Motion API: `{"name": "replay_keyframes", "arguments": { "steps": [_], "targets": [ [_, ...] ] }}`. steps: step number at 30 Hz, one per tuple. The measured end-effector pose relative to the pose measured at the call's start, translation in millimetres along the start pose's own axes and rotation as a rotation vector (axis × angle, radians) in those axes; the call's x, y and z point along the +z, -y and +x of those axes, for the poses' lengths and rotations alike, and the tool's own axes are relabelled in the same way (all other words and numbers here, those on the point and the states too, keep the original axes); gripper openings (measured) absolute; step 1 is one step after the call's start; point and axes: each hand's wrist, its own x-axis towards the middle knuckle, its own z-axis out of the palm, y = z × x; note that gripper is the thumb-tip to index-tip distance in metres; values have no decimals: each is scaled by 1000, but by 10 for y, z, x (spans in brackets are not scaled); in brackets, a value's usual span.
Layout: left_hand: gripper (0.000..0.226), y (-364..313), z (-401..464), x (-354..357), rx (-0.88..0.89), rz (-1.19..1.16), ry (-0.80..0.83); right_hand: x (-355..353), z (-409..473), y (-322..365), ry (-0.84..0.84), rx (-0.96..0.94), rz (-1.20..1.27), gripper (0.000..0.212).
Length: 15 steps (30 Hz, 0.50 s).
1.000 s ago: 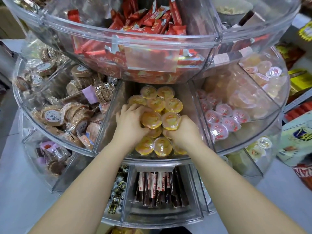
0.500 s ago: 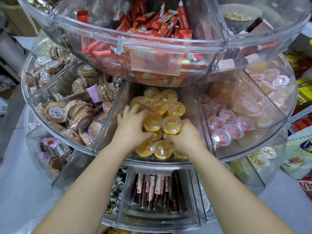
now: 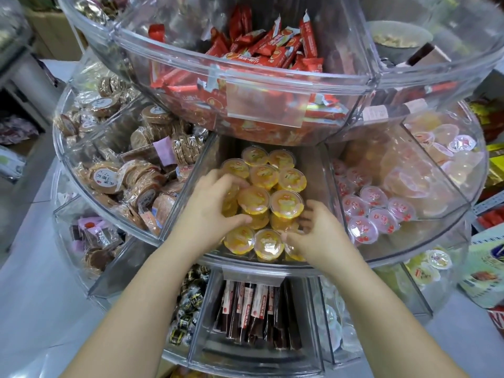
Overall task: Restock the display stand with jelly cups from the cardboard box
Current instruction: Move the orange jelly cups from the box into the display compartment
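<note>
**Both hands on the yellow jelly cups in the middle compartment**

The yellow jelly cups (image 3: pixel 261 192) lie in a heap inside the wedge-shaped middle compartment (image 3: pixel 316 175) of the clear display stand (image 3: pixel 272 264), directly in front of the two hands and between them. The heap runs from the front rim of this compartment back toward the centre of the stand, under the top tier. The left hand (image 3: pixel 211 208) is at the left side of the heap, its fingers curved over some cups and its thumb lying against a cup in the front; whether it really grips one, I cannot tell. The right hand (image 3: pixel 313 233) is at the front right corner, fingers spread and bent around a low cup there. Both hands are about equally near to the heap.

Left of this compartment are wrapped round biscuits (image 3: pixel 131 184). Right of it are pink-lidded jelly cups (image 3: pixel 373 211). Above it, the top tier holds red snack packets (image 3: pixel 261 55). Below it stand dark stick packets (image 3: pixel 253 304). The cardboard box of the task is not clearly seen.

I judge that the next move is to settle or push the cups deeper.
</note>
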Motion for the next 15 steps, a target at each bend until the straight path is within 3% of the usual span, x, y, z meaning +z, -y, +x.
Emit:
{"name": "replay_keyframes", "arguments": {
  "steps": [2, 4, 6, 10, 15],
  "targets": [
    [38, 3, -275, -166, -23, -150, -124, -24, -204, 25, -59, -117, -64, 66],
    [28, 26, -635, -300, -103, -278, -244, 16, -418, 151, -188, -341, -177, 48],
    [19, 81, -1043, -369, -207, -395, -355, 142, -604, 344, -176, -510, -142, 33],
    [12, 404, -1886, -297, -485, -485, -532, 792, -908, 595, 353, -528, 161, 14],
    [30, 1173, -3088, 291, -869, -523, -640, 2255, -1125, 38, 834, -411, -63, 14]
  ]
}}
